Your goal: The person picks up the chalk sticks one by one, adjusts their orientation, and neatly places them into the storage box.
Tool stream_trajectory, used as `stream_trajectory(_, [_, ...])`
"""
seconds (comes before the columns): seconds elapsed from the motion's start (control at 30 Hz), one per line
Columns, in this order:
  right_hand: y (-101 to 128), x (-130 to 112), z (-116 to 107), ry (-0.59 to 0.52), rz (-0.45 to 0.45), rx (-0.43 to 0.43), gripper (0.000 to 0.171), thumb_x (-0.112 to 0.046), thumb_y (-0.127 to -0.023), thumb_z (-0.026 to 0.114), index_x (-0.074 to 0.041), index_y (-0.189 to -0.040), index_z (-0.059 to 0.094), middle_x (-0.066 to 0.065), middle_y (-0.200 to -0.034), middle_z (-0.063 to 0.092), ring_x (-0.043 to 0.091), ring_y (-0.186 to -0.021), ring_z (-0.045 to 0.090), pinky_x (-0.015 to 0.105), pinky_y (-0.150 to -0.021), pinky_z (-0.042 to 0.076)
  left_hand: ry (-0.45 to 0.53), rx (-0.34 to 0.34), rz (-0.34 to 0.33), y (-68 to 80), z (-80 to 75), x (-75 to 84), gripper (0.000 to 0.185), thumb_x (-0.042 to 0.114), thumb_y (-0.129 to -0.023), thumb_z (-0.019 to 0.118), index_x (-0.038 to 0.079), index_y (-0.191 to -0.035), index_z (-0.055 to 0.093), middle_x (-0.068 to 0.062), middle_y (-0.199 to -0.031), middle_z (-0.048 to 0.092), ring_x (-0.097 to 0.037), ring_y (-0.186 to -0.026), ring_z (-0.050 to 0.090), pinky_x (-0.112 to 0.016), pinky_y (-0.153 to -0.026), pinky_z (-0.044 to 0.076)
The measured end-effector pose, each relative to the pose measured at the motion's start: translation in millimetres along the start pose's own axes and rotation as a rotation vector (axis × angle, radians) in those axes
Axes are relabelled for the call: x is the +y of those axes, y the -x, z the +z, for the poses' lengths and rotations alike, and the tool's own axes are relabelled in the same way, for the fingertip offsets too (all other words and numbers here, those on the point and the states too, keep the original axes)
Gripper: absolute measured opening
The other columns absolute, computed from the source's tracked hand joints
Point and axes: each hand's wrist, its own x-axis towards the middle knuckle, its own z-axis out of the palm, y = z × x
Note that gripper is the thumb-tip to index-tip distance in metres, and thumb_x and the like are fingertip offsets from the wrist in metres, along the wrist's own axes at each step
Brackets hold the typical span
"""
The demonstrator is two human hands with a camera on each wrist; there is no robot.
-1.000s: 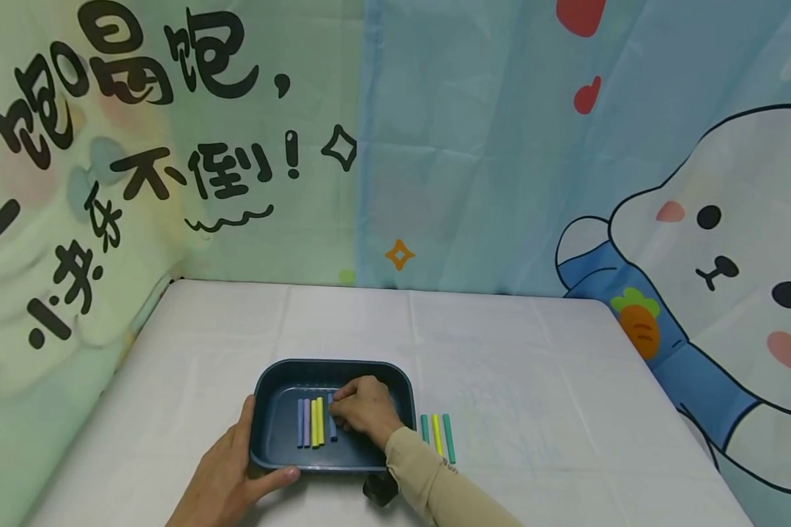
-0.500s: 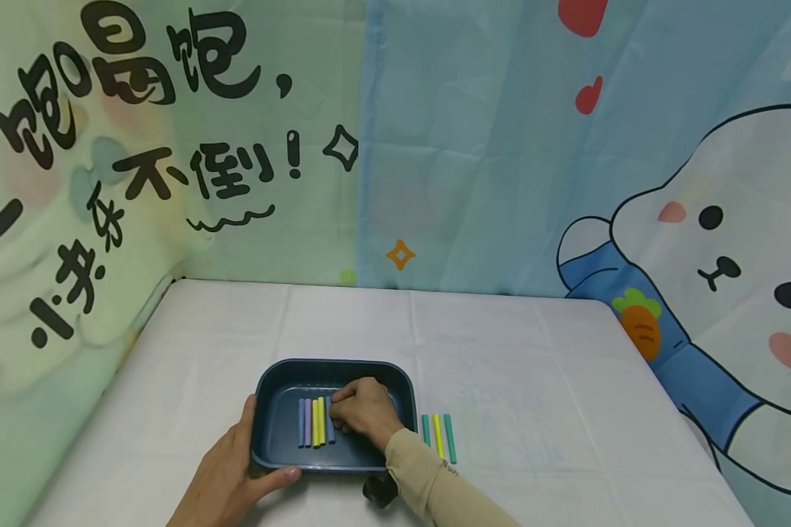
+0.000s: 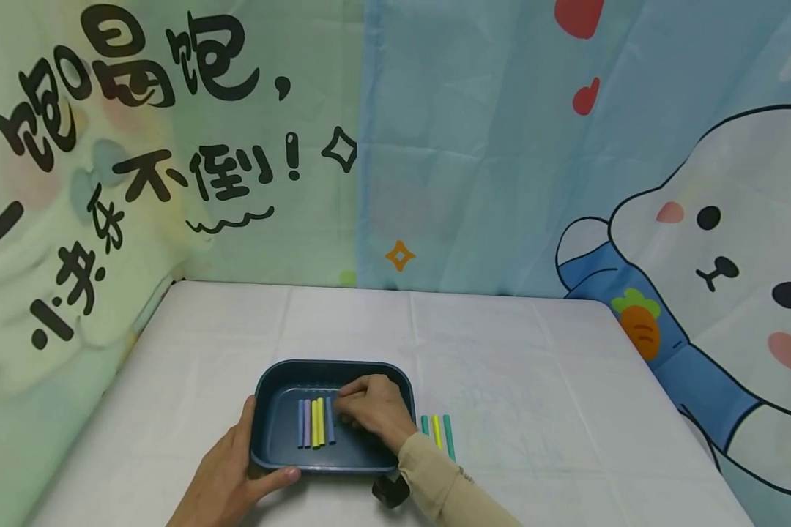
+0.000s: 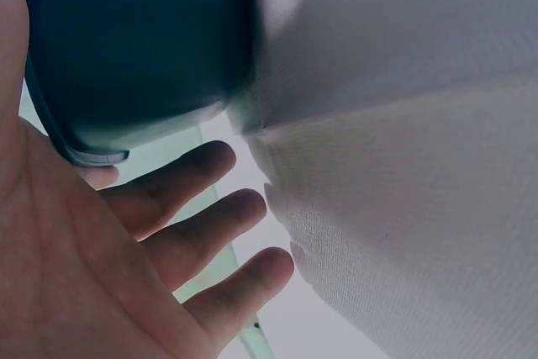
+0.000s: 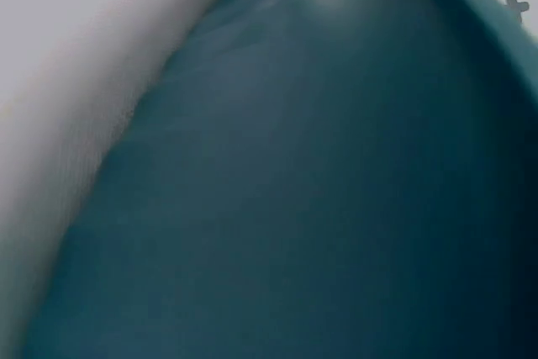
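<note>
The right sleeve point(image 3: 443, 484) is beige with small dark markings point(image 3: 465, 475).

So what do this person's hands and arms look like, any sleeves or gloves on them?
A long, beige fabric sleeve covers the right arm to the wrist, with a small dark marking that's unreadable. A black, blocky object shows near its end; whether it's attached is unclear. The right hand and left hand are gloveless, and no left sleeve shows in the head view.
</note>
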Motion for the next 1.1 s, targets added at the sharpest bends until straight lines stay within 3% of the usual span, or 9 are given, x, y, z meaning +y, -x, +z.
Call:
stream_trajectory(0.63, [23.8, 1.0, -50.0, -0.022, -0.085, 0.035, 0.033, -0.023, -0.088, 0.074, -0.005, -0.116, 0.072, 0.005, -0.098, 0.071, 0.029, -0.079, 0.069, 0.038, -0.070, 0.057, 0.014, 0.006, -0.014, -0.1, 1.4, 0.9, 0.138, 0.084, -0.069, 0.068, 0.002, -0.162, 0.007, -0.031, -0.149, 0.043, -0.045, -0.130, 0.049, -0.061, -0.106, 0.041])
stream_trajectory(0.8, [28.1, 8.2, -66.7, -0.031, -0.068, 0.095, 0.030, -0.024, -0.089, 0.073, -0.009, -0.115, 0.073, 0.002, -0.098, 0.069, 0.025, -0.082, 0.068, 0.037, -0.072, 0.057, 0.007, 0.009, -0.010, 0.6, 1.5, 0.3, 0.137, 0.082, -0.070, 0.070, 0.002, -0.161, 0.007, -0.031, -0.148, 0.044, -0.044, -0.129, 0.049, -0.061, -0.105, 0.042])
stream_trajectory(1.1, [35.7, 23.1, -92.5, 0.048, -0.025, 0.212, 0.032, -0.026, -0.086, 0.073, -0.015, -0.116, 0.075, -0.001, -0.101, 0.071, 0.018, -0.091, 0.067, 0.037, -0.078, 0.055, 0.008, 0.009, -0.012, 1.3, 1.0, 0.5, 0.136, 0.079, -0.070, 0.072, 0.002, -0.161, 0.008, -0.031, -0.148, 0.044, -0.044, -0.129, 0.049, -0.060, -0.106, 0.042])
